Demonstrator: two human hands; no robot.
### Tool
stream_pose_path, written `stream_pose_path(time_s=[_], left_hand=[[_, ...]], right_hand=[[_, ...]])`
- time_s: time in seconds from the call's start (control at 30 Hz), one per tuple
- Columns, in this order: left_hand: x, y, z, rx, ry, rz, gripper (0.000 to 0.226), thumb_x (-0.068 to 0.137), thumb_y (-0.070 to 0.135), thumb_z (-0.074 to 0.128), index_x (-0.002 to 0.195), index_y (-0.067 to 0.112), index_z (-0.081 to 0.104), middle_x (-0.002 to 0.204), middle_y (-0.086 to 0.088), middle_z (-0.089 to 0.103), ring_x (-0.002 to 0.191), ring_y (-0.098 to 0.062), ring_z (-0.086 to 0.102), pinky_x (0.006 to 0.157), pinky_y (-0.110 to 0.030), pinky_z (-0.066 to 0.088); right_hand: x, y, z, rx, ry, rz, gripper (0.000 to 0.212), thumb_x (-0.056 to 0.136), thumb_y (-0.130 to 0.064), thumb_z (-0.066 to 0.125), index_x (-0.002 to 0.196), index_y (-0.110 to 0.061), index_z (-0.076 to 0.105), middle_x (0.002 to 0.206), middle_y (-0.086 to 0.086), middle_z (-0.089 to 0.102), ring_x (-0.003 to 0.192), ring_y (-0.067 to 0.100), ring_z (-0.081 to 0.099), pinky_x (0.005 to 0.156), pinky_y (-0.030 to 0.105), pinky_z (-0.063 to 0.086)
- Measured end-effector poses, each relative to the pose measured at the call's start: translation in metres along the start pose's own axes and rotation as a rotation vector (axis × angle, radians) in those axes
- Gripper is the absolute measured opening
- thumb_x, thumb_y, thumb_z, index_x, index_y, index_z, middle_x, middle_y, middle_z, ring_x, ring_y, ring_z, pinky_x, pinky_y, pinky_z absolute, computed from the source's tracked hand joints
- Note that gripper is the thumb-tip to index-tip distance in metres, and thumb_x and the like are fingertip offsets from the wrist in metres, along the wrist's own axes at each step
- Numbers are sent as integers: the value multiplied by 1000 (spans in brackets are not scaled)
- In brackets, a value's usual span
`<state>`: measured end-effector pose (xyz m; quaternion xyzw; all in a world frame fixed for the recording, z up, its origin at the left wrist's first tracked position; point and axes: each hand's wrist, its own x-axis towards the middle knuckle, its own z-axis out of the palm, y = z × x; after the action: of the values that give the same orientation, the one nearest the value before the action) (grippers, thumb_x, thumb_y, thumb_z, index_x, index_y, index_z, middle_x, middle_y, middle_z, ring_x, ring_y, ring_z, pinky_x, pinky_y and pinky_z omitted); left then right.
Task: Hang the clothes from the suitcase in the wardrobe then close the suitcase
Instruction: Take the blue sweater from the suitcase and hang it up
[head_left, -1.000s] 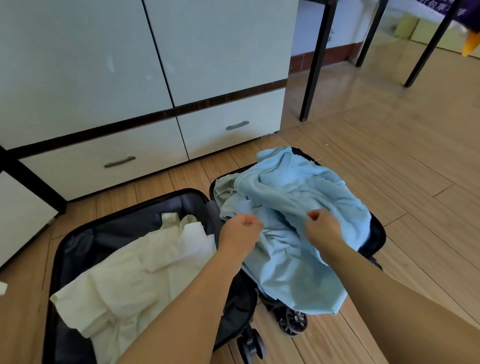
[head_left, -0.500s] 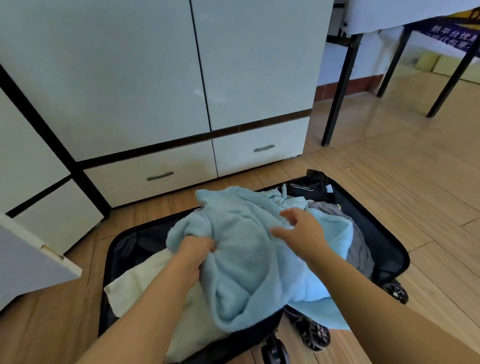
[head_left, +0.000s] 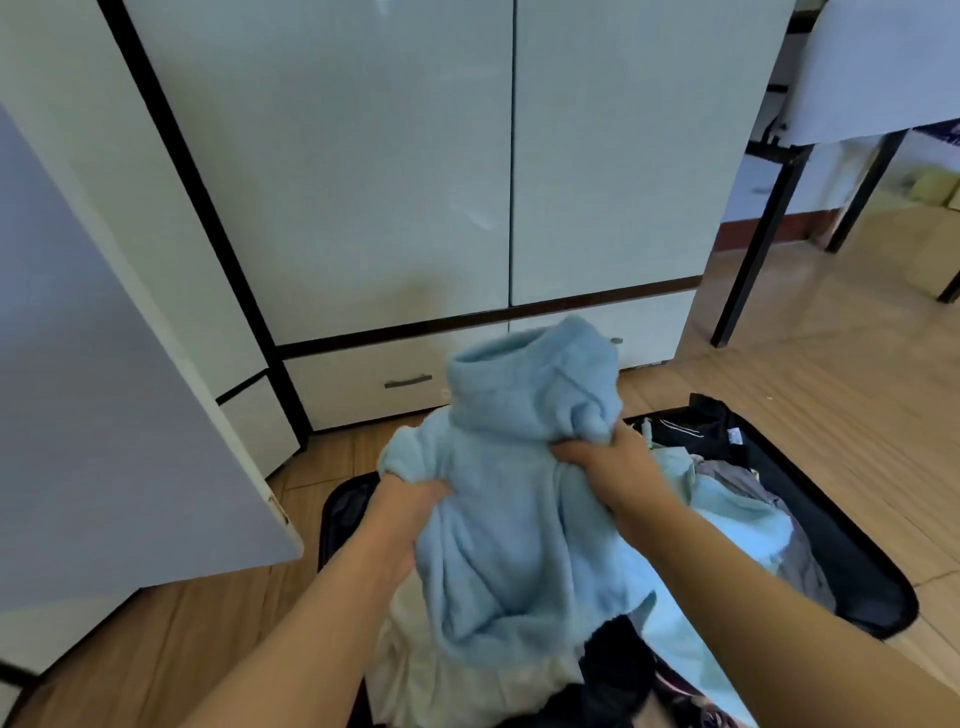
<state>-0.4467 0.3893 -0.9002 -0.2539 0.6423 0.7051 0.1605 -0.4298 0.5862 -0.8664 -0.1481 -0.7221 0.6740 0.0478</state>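
Both hands hold a fluffy light-blue sweater (head_left: 509, 499) up above the open black suitcase (head_left: 852, 566) on the wooden floor (head_left: 831, 395). The left hand (head_left: 410, 512) grips a bunched fold at the sweater's left shoulder, its fingers curled into the fabric and mostly hidden by it. The right hand (head_left: 605, 467) pinches a gathered clump at the right shoulder, fingers (head_left: 569, 454) pressed together around it. The sweater's high collar rises above and between the two sets of fingers, and its body hangs below them, draping over a cream garment (head_left: 447, 670) in the suitcase's near half. To the right of the right fingers, a paler blue cloth (head_left: 737, 525), a grey garment (head_left: 727, 475) and a black one (head_left: 696, 426) lie in the suitcase (piled loosely). Beyond the fingers stands the white wardrobe (head_left: 363, 182), its two middle doors closed; one door (head_left: 104, 389) stands swung open to the left of the left fingers.
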Motion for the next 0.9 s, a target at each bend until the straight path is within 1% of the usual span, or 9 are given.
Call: stream_pose_path(time_s=[0.1,0.17,0.3,0.4,0.53,0.63,0.73,0.83,0.9], left_hand=[[-20,32,-13,-15,-149,-116,51,79,48,71,116,19,50,122,-8,58,110,-29,58,93,-47,50],[-50,58,-14,17,-386,-21,64,74,53,69,129,32,45,139,1,47,124,-28,50,96,-57,46],[-116,131,5,-83,-605,79,105,42,54,89,134,30,46,134,0,56,120,-25,56,92,-55,49],[-158,195,17,-124,-437,137,72,57,34,90,121,22,60,121,0,66,118,-22,57,98,-54,45],[-208,296,17,-573,-247,64,41,100,13,41,138,-2,43,134,-15,51,133,-32,41,114,-45,27],[-253,362,13,-434,-218,91,38,101,18,40,131,-3,48,129,-17,54,124,-30,48,112,-44,31],[-310,423,5,-435,-174,177,27,100,25,43,105,5,60,105,-12,63,113,-30,57,104,-44,41],[-365,484,-14,-370,-173,270,34,99,35,43,111,9,61,108,-12,66,108,-26,60,92,-38,49],[-402,520,-30,-290,-159,343,38,96,41,45,112,11,63,111,-12,68,97,-22,65,80,-33,54]], right_hand=[[-9,-54,14,-88,-26,-283,28,84,-1,61,79,-29,60,78,-15,63,71,-5,57,60,9,45],[-19,-83,25,-124,13,-370,33,85,0,58,73,-30,57,72,-17,61,66,-9,56,62,13,46],[-43,-145,50,-284,-9,-377,10,78,-12,62,80,-21,59,76,-4,66,71,4,62,64,30,53],[-58,-210,60,-434,-177,-339,37,67,-37,53,101,-27,58,97,-5,64,90,10,62,75,32,53],[-70,-324,45,-374,-340,-236,53,73,-10,54,123,-28,54,99,-4,61,81,-1,58,70,12,46],[-71,-406,32,-505,-270,-304,45,76,-7,64,118,-25,61,87,-3,62,69,-1,56,62,8,42],[-79,-485,16,-607,-184,-303,25,72,-24,78,93,-18,65,76,-4,62,69,10,55,59,20,40],[-84,-560,-14,-640,-63,-175,19,88,-15,62,71,-10,55,66,5,56,64,21,55,62,31,43],[-84,-603,-35,-586,31,-153,10,88,-3,52,84,-3,61,82,18,61,82,33,59,70,32,42]])
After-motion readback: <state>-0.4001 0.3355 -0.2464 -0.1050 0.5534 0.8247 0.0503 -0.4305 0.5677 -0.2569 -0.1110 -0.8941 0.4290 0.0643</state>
